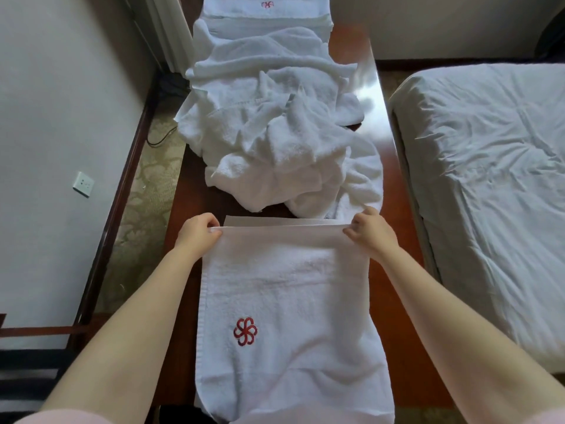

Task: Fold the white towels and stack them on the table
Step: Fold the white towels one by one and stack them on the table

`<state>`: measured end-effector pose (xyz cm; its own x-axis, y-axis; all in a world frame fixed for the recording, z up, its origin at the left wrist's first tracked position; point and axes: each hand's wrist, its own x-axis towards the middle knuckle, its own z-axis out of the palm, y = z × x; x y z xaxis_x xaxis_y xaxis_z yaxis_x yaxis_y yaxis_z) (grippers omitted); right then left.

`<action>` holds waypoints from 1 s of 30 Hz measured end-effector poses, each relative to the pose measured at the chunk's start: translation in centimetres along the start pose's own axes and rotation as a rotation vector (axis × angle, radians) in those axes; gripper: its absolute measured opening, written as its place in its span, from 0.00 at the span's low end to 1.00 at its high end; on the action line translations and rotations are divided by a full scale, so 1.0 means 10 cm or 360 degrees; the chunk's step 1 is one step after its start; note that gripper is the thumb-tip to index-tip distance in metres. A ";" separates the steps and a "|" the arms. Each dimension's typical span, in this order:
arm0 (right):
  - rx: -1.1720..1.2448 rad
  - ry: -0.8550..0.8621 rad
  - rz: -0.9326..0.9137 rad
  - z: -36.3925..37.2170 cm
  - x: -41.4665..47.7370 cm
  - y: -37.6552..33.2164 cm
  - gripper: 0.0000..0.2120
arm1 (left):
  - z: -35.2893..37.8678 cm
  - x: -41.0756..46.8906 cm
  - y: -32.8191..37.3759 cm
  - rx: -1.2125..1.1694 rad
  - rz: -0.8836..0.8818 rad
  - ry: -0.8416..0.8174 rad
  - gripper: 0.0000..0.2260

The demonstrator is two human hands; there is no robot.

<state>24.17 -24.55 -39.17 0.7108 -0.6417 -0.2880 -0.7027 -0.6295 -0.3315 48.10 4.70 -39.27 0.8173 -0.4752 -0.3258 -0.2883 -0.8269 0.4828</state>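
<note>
A white towel (284,301) with a red flower emblem lies lengthwise on the dark wooden table (394,289), its near end hanging toward me. My left hand (198,232) pinches its far left corner and my right hand (370,229) pinches its far right corner, holding the folded top layer just short of the lower layer's far edge. Beyond it lies a crumpled heap of white towels (275,142). At the table's far end sits a stack of folded towels (263,13) with a red emblem on top.
A bed with a white sheet (495,179) stands close along the table's right side. On the left are a white wall with a socket (83,184), a dark baseboard and patterned carpet (143,215). A black cable lies on the floor at the back left.
</note>
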 end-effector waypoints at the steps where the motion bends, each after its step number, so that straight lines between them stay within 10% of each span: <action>1: 0.0036 0.0043 0.0052 0.07 -0.02 0.01 0.13 | 0.04 0.00 -0.05 -0.0058 -0.0062 0.0041 0.04; 13: 0.1148 0.0308 0.0479 0.31 -0.15 0.14 0.11 | 0.26 0.13 0.09 -0.0931 -0.0210 -0.0032 0.04; 30: 0.1193 0.0216 0.0485 0.23 -0.21 0.28 0.05 | 0.38 0.26 0.03 -0.0594 -0.0227 0.0200 0.09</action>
<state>20.75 -23.99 -41.53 0.4484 -0.8151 -0.3668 -0.6226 0.0097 -0.7825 48.23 2.10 -43.09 0.8970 -0.3046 -0.3203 0.0138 -0.7049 0.7092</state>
